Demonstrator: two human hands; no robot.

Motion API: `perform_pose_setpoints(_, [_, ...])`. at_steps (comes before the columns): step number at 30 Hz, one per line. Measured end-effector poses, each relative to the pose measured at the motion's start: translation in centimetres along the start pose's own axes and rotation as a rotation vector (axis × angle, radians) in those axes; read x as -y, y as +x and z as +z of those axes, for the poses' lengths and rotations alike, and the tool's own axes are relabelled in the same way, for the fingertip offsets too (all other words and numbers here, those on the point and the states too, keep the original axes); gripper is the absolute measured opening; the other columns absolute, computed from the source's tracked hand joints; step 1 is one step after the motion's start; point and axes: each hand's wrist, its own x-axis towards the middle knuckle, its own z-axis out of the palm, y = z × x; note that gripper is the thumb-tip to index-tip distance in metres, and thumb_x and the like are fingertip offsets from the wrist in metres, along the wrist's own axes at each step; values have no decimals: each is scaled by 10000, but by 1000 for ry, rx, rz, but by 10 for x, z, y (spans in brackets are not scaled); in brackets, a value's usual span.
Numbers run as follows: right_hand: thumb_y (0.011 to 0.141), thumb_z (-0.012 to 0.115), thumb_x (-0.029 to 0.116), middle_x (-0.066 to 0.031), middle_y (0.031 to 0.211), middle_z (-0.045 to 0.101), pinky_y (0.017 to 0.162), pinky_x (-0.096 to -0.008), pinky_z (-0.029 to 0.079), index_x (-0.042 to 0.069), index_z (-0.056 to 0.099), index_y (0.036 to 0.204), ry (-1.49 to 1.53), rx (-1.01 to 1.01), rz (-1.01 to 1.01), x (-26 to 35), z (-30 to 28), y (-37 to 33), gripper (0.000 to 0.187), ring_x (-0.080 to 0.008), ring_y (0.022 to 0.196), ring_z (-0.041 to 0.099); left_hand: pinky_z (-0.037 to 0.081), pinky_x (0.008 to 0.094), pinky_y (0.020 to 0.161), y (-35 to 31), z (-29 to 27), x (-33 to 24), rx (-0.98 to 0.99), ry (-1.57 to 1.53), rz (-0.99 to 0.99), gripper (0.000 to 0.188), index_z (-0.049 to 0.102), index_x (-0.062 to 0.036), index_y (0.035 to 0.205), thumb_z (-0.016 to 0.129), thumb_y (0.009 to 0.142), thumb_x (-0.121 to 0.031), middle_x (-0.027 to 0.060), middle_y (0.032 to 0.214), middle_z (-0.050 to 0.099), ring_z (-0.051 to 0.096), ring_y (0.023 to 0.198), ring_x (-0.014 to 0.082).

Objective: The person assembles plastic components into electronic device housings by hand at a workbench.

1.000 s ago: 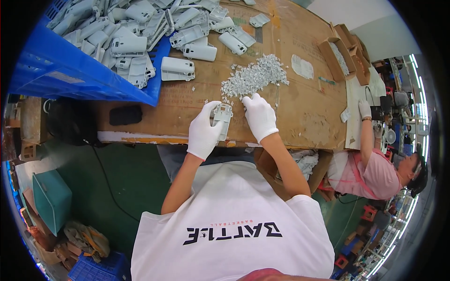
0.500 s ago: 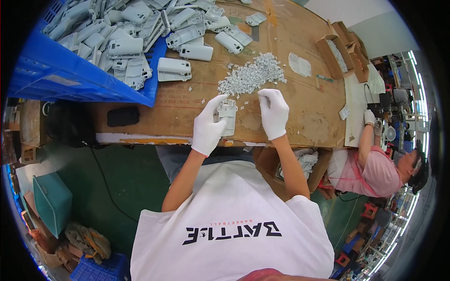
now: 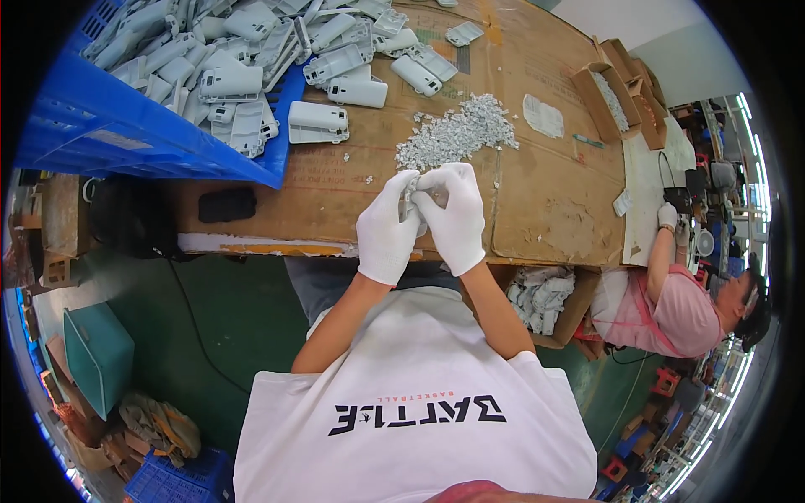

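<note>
Both my hands wear white gloves and meet near the table's front edge. My left hand [image 3: 386, 235] is closed around a light grey plastic housing [image 3: 409, 201], now mostly covered by the gloves. Against the housing's upper end press the bent fingers and thumb of my right hand [image 3: 454, 222]; whatever small thing they may pinch is hidden. Just beyond my fingertips lies a heap of small whitish plastic pieces [image 3: 457, 132], with a few strays around it. To the left of the heap, a stack of grey housings [image 3: 317, 124] rests beside the blue crate.
A blue crate [image 3: 151, 142] at the far left overflows with similar housings. The cardboard-covered table [image 3: 545, 210] also bears a dark pouch [image 3: 227, 204] and open boxes [image 3: 605, 101]. Below its edge stands a carton of white parts [image 3: 541, 302]. A co-worker [image 3: 679, 293] works at the right.
My right hand has moved left from beside the heap onto the housing in my left hand. The housing, plainly visible before, is now mostly covered. The whole view has shifted slightly.
</note>
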Motion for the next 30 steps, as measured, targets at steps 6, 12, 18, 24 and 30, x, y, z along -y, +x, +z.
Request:
perform_pose_setpoints(6, [835,662,52,-54,908,643,795,-271,504,15,590,1025,290,366,285,-14,-12,17,206,-104,869,609,550,317,783,-1,-1,-3,13,-67,66,466,625,-87,1243,628,805,72,148,1073,708,715,903,230])
perform_pose_setpoints(12, [843,578,-7,-3,914,580,773,-233,460,11,584,1023,552,277,303,-17,-5,5,181,-67,852,536,551,313,740,-2,0,-3,29,-76,93,457,630,-94,1229,638,802,68,135,996,719,707,813,234])
perform_pose_setpoints(18, [833,513,-7,-8,932,572,771,-235,454,5,577,1039,565,275,288,-23,1,-1,216,-73,851,528,557,290,777,-9,-4,-6,70,-32,34,477,629,-97,1242,669,793,57,113,1030,729,730,871,184])
perform_pose_setpoints(24, [850,526,3,-16,968,615,848,-251,473,-2,584,1102,718,259,389,-6,-11,-8,259,-78,917,563,558,293,837,-9,-4,-20,72,-120,15,462,616,-71,1261,680,818,43,106,1081,726,717,981,161])
perform_pose_setpoints(30, [889,531,12,-52,1041,660,878,-265,480,-21,614,1172,854,270,450,-11,-14,-15,297,-102,949,605,570,317,815,-10,-3,-22,50,-152,34,477,607,-96,1272,636,822,59,140,1069,717,731,962,229])
